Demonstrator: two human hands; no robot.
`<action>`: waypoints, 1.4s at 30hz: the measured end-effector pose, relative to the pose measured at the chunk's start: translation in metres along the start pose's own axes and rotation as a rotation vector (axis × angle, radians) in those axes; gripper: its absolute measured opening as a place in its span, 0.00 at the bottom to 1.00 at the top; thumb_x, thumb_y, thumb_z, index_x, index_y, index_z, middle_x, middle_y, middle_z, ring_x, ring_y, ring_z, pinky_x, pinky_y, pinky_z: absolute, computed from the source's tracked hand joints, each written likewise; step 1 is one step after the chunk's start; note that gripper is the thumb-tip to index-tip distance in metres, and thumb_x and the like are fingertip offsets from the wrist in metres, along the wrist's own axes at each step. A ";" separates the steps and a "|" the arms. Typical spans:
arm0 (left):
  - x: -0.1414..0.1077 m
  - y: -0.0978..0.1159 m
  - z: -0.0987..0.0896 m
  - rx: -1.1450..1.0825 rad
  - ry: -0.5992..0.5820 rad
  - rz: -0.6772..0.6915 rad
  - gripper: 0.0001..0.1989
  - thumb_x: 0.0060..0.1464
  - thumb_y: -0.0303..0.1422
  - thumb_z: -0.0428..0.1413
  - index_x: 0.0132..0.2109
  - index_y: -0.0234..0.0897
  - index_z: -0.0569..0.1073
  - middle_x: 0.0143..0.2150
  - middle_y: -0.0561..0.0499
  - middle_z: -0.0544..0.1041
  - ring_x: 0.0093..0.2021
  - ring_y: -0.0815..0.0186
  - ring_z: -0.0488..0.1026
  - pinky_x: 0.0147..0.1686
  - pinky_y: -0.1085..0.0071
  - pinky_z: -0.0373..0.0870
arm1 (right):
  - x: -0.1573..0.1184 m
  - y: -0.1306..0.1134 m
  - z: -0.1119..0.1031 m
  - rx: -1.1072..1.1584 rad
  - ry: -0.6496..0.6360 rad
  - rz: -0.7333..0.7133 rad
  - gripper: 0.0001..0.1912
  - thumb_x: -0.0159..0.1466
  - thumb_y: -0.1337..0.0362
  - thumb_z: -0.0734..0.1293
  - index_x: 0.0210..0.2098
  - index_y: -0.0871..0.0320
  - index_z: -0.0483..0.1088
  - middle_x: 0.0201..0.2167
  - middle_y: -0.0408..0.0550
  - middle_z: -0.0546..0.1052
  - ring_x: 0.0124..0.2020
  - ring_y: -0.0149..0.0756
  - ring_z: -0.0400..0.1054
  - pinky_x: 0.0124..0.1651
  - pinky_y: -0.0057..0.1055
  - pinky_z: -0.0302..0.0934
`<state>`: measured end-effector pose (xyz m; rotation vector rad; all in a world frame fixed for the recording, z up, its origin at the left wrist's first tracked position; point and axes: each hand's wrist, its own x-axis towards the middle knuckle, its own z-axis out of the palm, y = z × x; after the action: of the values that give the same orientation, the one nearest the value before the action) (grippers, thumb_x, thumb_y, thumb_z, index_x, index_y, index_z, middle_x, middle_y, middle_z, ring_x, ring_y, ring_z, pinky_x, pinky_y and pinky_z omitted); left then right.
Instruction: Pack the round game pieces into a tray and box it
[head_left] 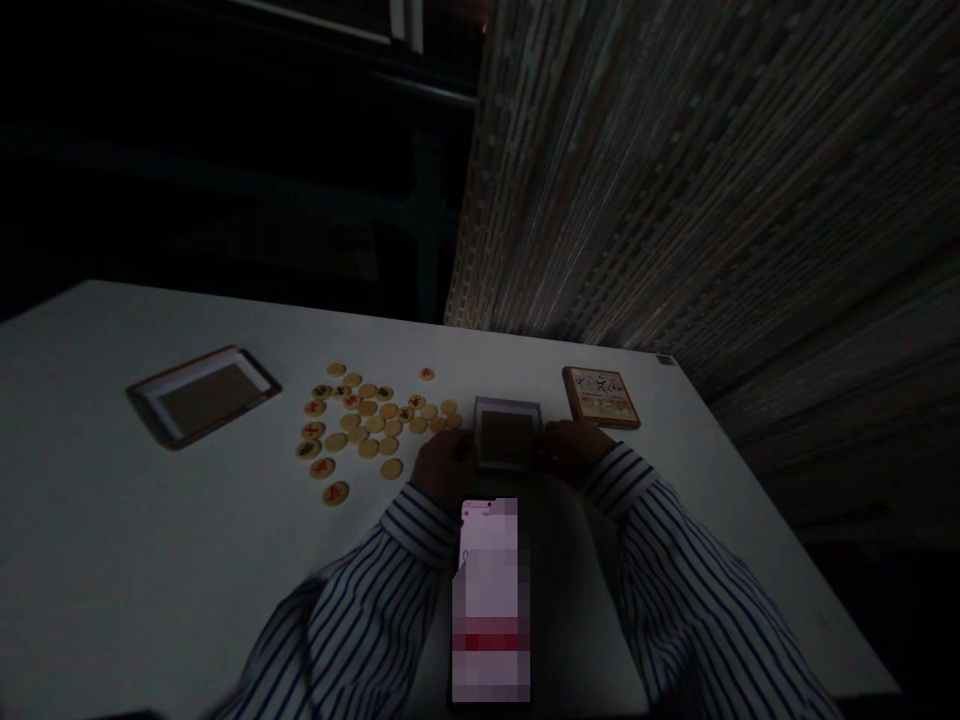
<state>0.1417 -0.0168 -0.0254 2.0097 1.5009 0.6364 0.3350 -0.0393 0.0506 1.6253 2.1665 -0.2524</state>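
A small open box (508, 402) with pale walls and a brown bottom sits on the table between my two hands. My left hand (445, 464) grips its left wall, the fingers curled in. At the opposite side, my right hand (576, 446) is closed on the right wall, its fingertips dim in shadow. Round wooden Chinese chess pieces (358, 435) lie scattered to the left of my left hand, several with red or black characters facing up and many showing plain faces. One red-marked piece (427, 374) lies apart, farther back.
A larger open tray-like box (169, 436) stands at the left. A flat box with a patterned lid (602, 395) lies beyond my right hand. A lit phone (491, 600) is between my forearms on the white table (187, 560). A striped curtain (637, 180) hangs behind.
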 end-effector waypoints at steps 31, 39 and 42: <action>0.000 0.004 -0.005 0.019 -0.050 -0.011 0.13 0.51 0.31 0.51 0.44 0.38 0.74 0.40 0.48 0.77 0.42 0.63 0.73 0.43 0.70 0.67 | 0.005 -0.005 0.002 -0.004 -0.033 0.065 0.16 0.61 0.59 0.57 0.42 0.57 0.73 0.41 0.56 0.75 0.41 0.45 0.70 0.36 0.36 0.62; -0.001 0.002 -0.002 0.018 -0.016 -0.023 0.13 0.52 0.33 0.51 0.44 0.37 0.74 0.41 0.48 0.77 0.43 0.64 0.72 0.43 0.70 0.67 | 0.005 -0.007 0.001 -0.025 -0.046 0.071 0.17 0.62 0.59 0.57 0.43 0.57 0.72 0.42 0.56 0.75 0.42 0.46 0.70 0.37 0.38 0.63; -0.001 0.001 -0.002 0.019 -0.014 -0.015 0.13 0.52 0.33 0.52 0.44 0.37 0.74 0.42 0.47 0.77 0.43 0.64 0.73 0.43 0.70 0.67 | 0.003 -0.008 0.000 -0.029 -0.039 0.061 0.17 0.62 0.59 0.57 0.44 0.57 0.72 0.42 0.57 0.75 0.43 0.46 0.69 0.37 0.38 0.63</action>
<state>0.1414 -0.0179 -0.0233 2.0115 1.5183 0.6032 0.3268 -0.0389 0.0486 1.6539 2.0788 -0.2309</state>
